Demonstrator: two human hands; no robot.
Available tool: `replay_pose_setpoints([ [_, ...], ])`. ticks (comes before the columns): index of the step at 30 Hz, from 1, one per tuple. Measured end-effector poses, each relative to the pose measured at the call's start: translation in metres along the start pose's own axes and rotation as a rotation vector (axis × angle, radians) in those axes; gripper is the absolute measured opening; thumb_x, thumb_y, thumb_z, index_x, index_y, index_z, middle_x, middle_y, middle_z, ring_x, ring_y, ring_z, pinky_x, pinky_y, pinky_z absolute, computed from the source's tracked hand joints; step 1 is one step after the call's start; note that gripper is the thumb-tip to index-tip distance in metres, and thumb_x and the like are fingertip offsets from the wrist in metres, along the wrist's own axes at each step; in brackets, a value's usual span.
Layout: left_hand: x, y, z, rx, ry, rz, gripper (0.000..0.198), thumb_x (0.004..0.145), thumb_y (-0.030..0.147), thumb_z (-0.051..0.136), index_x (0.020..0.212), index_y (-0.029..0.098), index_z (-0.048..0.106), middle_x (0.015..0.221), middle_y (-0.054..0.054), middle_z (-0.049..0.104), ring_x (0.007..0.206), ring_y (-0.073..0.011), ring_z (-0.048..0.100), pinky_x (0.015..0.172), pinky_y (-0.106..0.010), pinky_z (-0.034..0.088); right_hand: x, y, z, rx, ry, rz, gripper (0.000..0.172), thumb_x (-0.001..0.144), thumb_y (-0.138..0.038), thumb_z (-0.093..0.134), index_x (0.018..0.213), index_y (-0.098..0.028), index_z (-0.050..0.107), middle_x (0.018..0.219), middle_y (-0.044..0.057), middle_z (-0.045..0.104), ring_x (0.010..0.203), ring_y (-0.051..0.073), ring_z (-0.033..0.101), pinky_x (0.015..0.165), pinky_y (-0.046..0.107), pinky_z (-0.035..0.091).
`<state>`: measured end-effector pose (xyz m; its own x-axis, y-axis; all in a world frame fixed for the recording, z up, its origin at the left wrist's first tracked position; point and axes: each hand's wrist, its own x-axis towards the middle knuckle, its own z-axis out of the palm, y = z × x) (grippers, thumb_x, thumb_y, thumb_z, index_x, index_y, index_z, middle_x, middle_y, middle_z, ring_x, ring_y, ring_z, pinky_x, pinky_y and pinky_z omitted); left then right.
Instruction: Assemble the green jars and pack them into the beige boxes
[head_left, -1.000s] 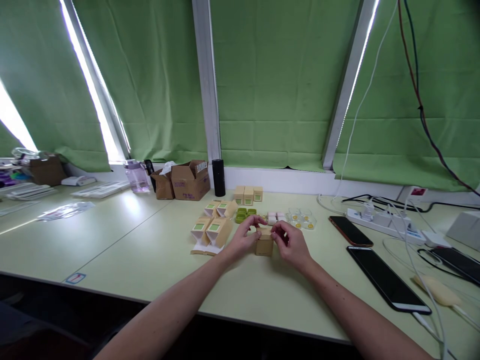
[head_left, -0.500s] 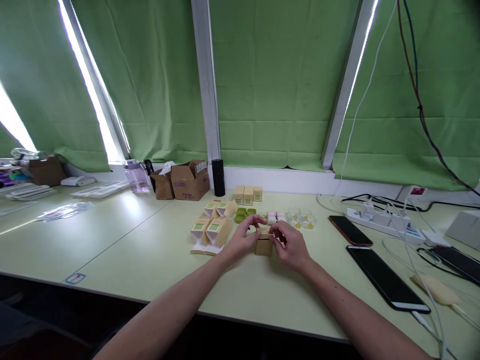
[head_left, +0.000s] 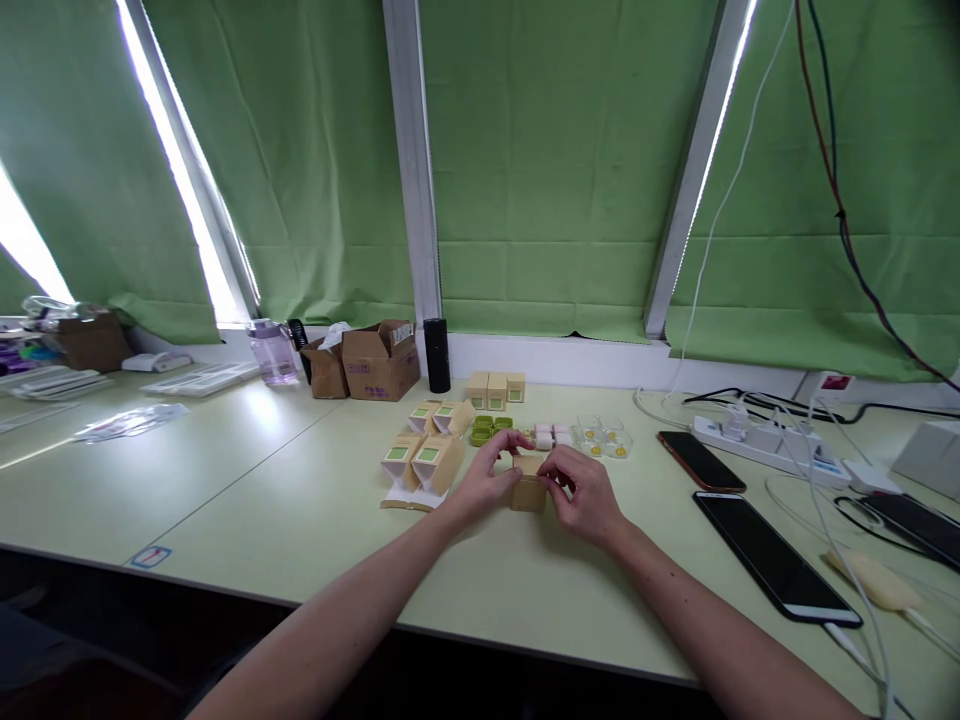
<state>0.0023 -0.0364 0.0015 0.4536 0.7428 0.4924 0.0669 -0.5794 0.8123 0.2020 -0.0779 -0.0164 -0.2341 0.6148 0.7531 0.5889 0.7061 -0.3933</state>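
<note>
A small brown cardboard box [head_left: 529, 492] stands on the table between my hands, its lid folded down over the top. My left hand [head_left: 491, 475] grips the box's left side with thumb and curled fingers. At the right edge, near the lid, the fingers of my right hand [head_left: 577, 488] pinch the box. Just to the left lie several open cartons [head_left: 429, 458] with green-and-white labelled tops. Behind my hands are green square containers [head_left: 484, 430], small pink and white pieces [head_left: 551, 433] and clear cups with yellow spots [head_left: 604, 437].
Three small closed boxes [head_left: 496, 388] stand farther back, near a black cylinder [head_left: 436, 356] and larger cardboard boxes [head_left: 379, 362]. On the right lie two phones [head_left: 776, 555], a white power strip [head_left: 769, 450] and loose cables. The table's front edge runs below my forearms.
The lid of the small box has gone down flatter against its top, where a dark gap showed before. Both hands have hardly moved.
</note>
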Motion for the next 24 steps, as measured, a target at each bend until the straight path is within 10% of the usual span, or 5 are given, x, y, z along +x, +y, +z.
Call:
replay_pose_setpoints([
  [24,-0.001,-0.001,0.003,-0.013,0.013,-0.072,0.043,0.073,0.017,0.057,0.116,0.023,0.059,0.122,-0.007,0.062,0.109,-0.0251,0.053,0.102,-0.041,0.043,0.0,0.012,-0.007,-0.057,-0.133,0.139,0.027,0.077,-0.016,0.061,0.101,-0.025,0.053,0.076,-0.004,0.058,0.062,0.015,0.052,0.059,0.026,0.039],
])
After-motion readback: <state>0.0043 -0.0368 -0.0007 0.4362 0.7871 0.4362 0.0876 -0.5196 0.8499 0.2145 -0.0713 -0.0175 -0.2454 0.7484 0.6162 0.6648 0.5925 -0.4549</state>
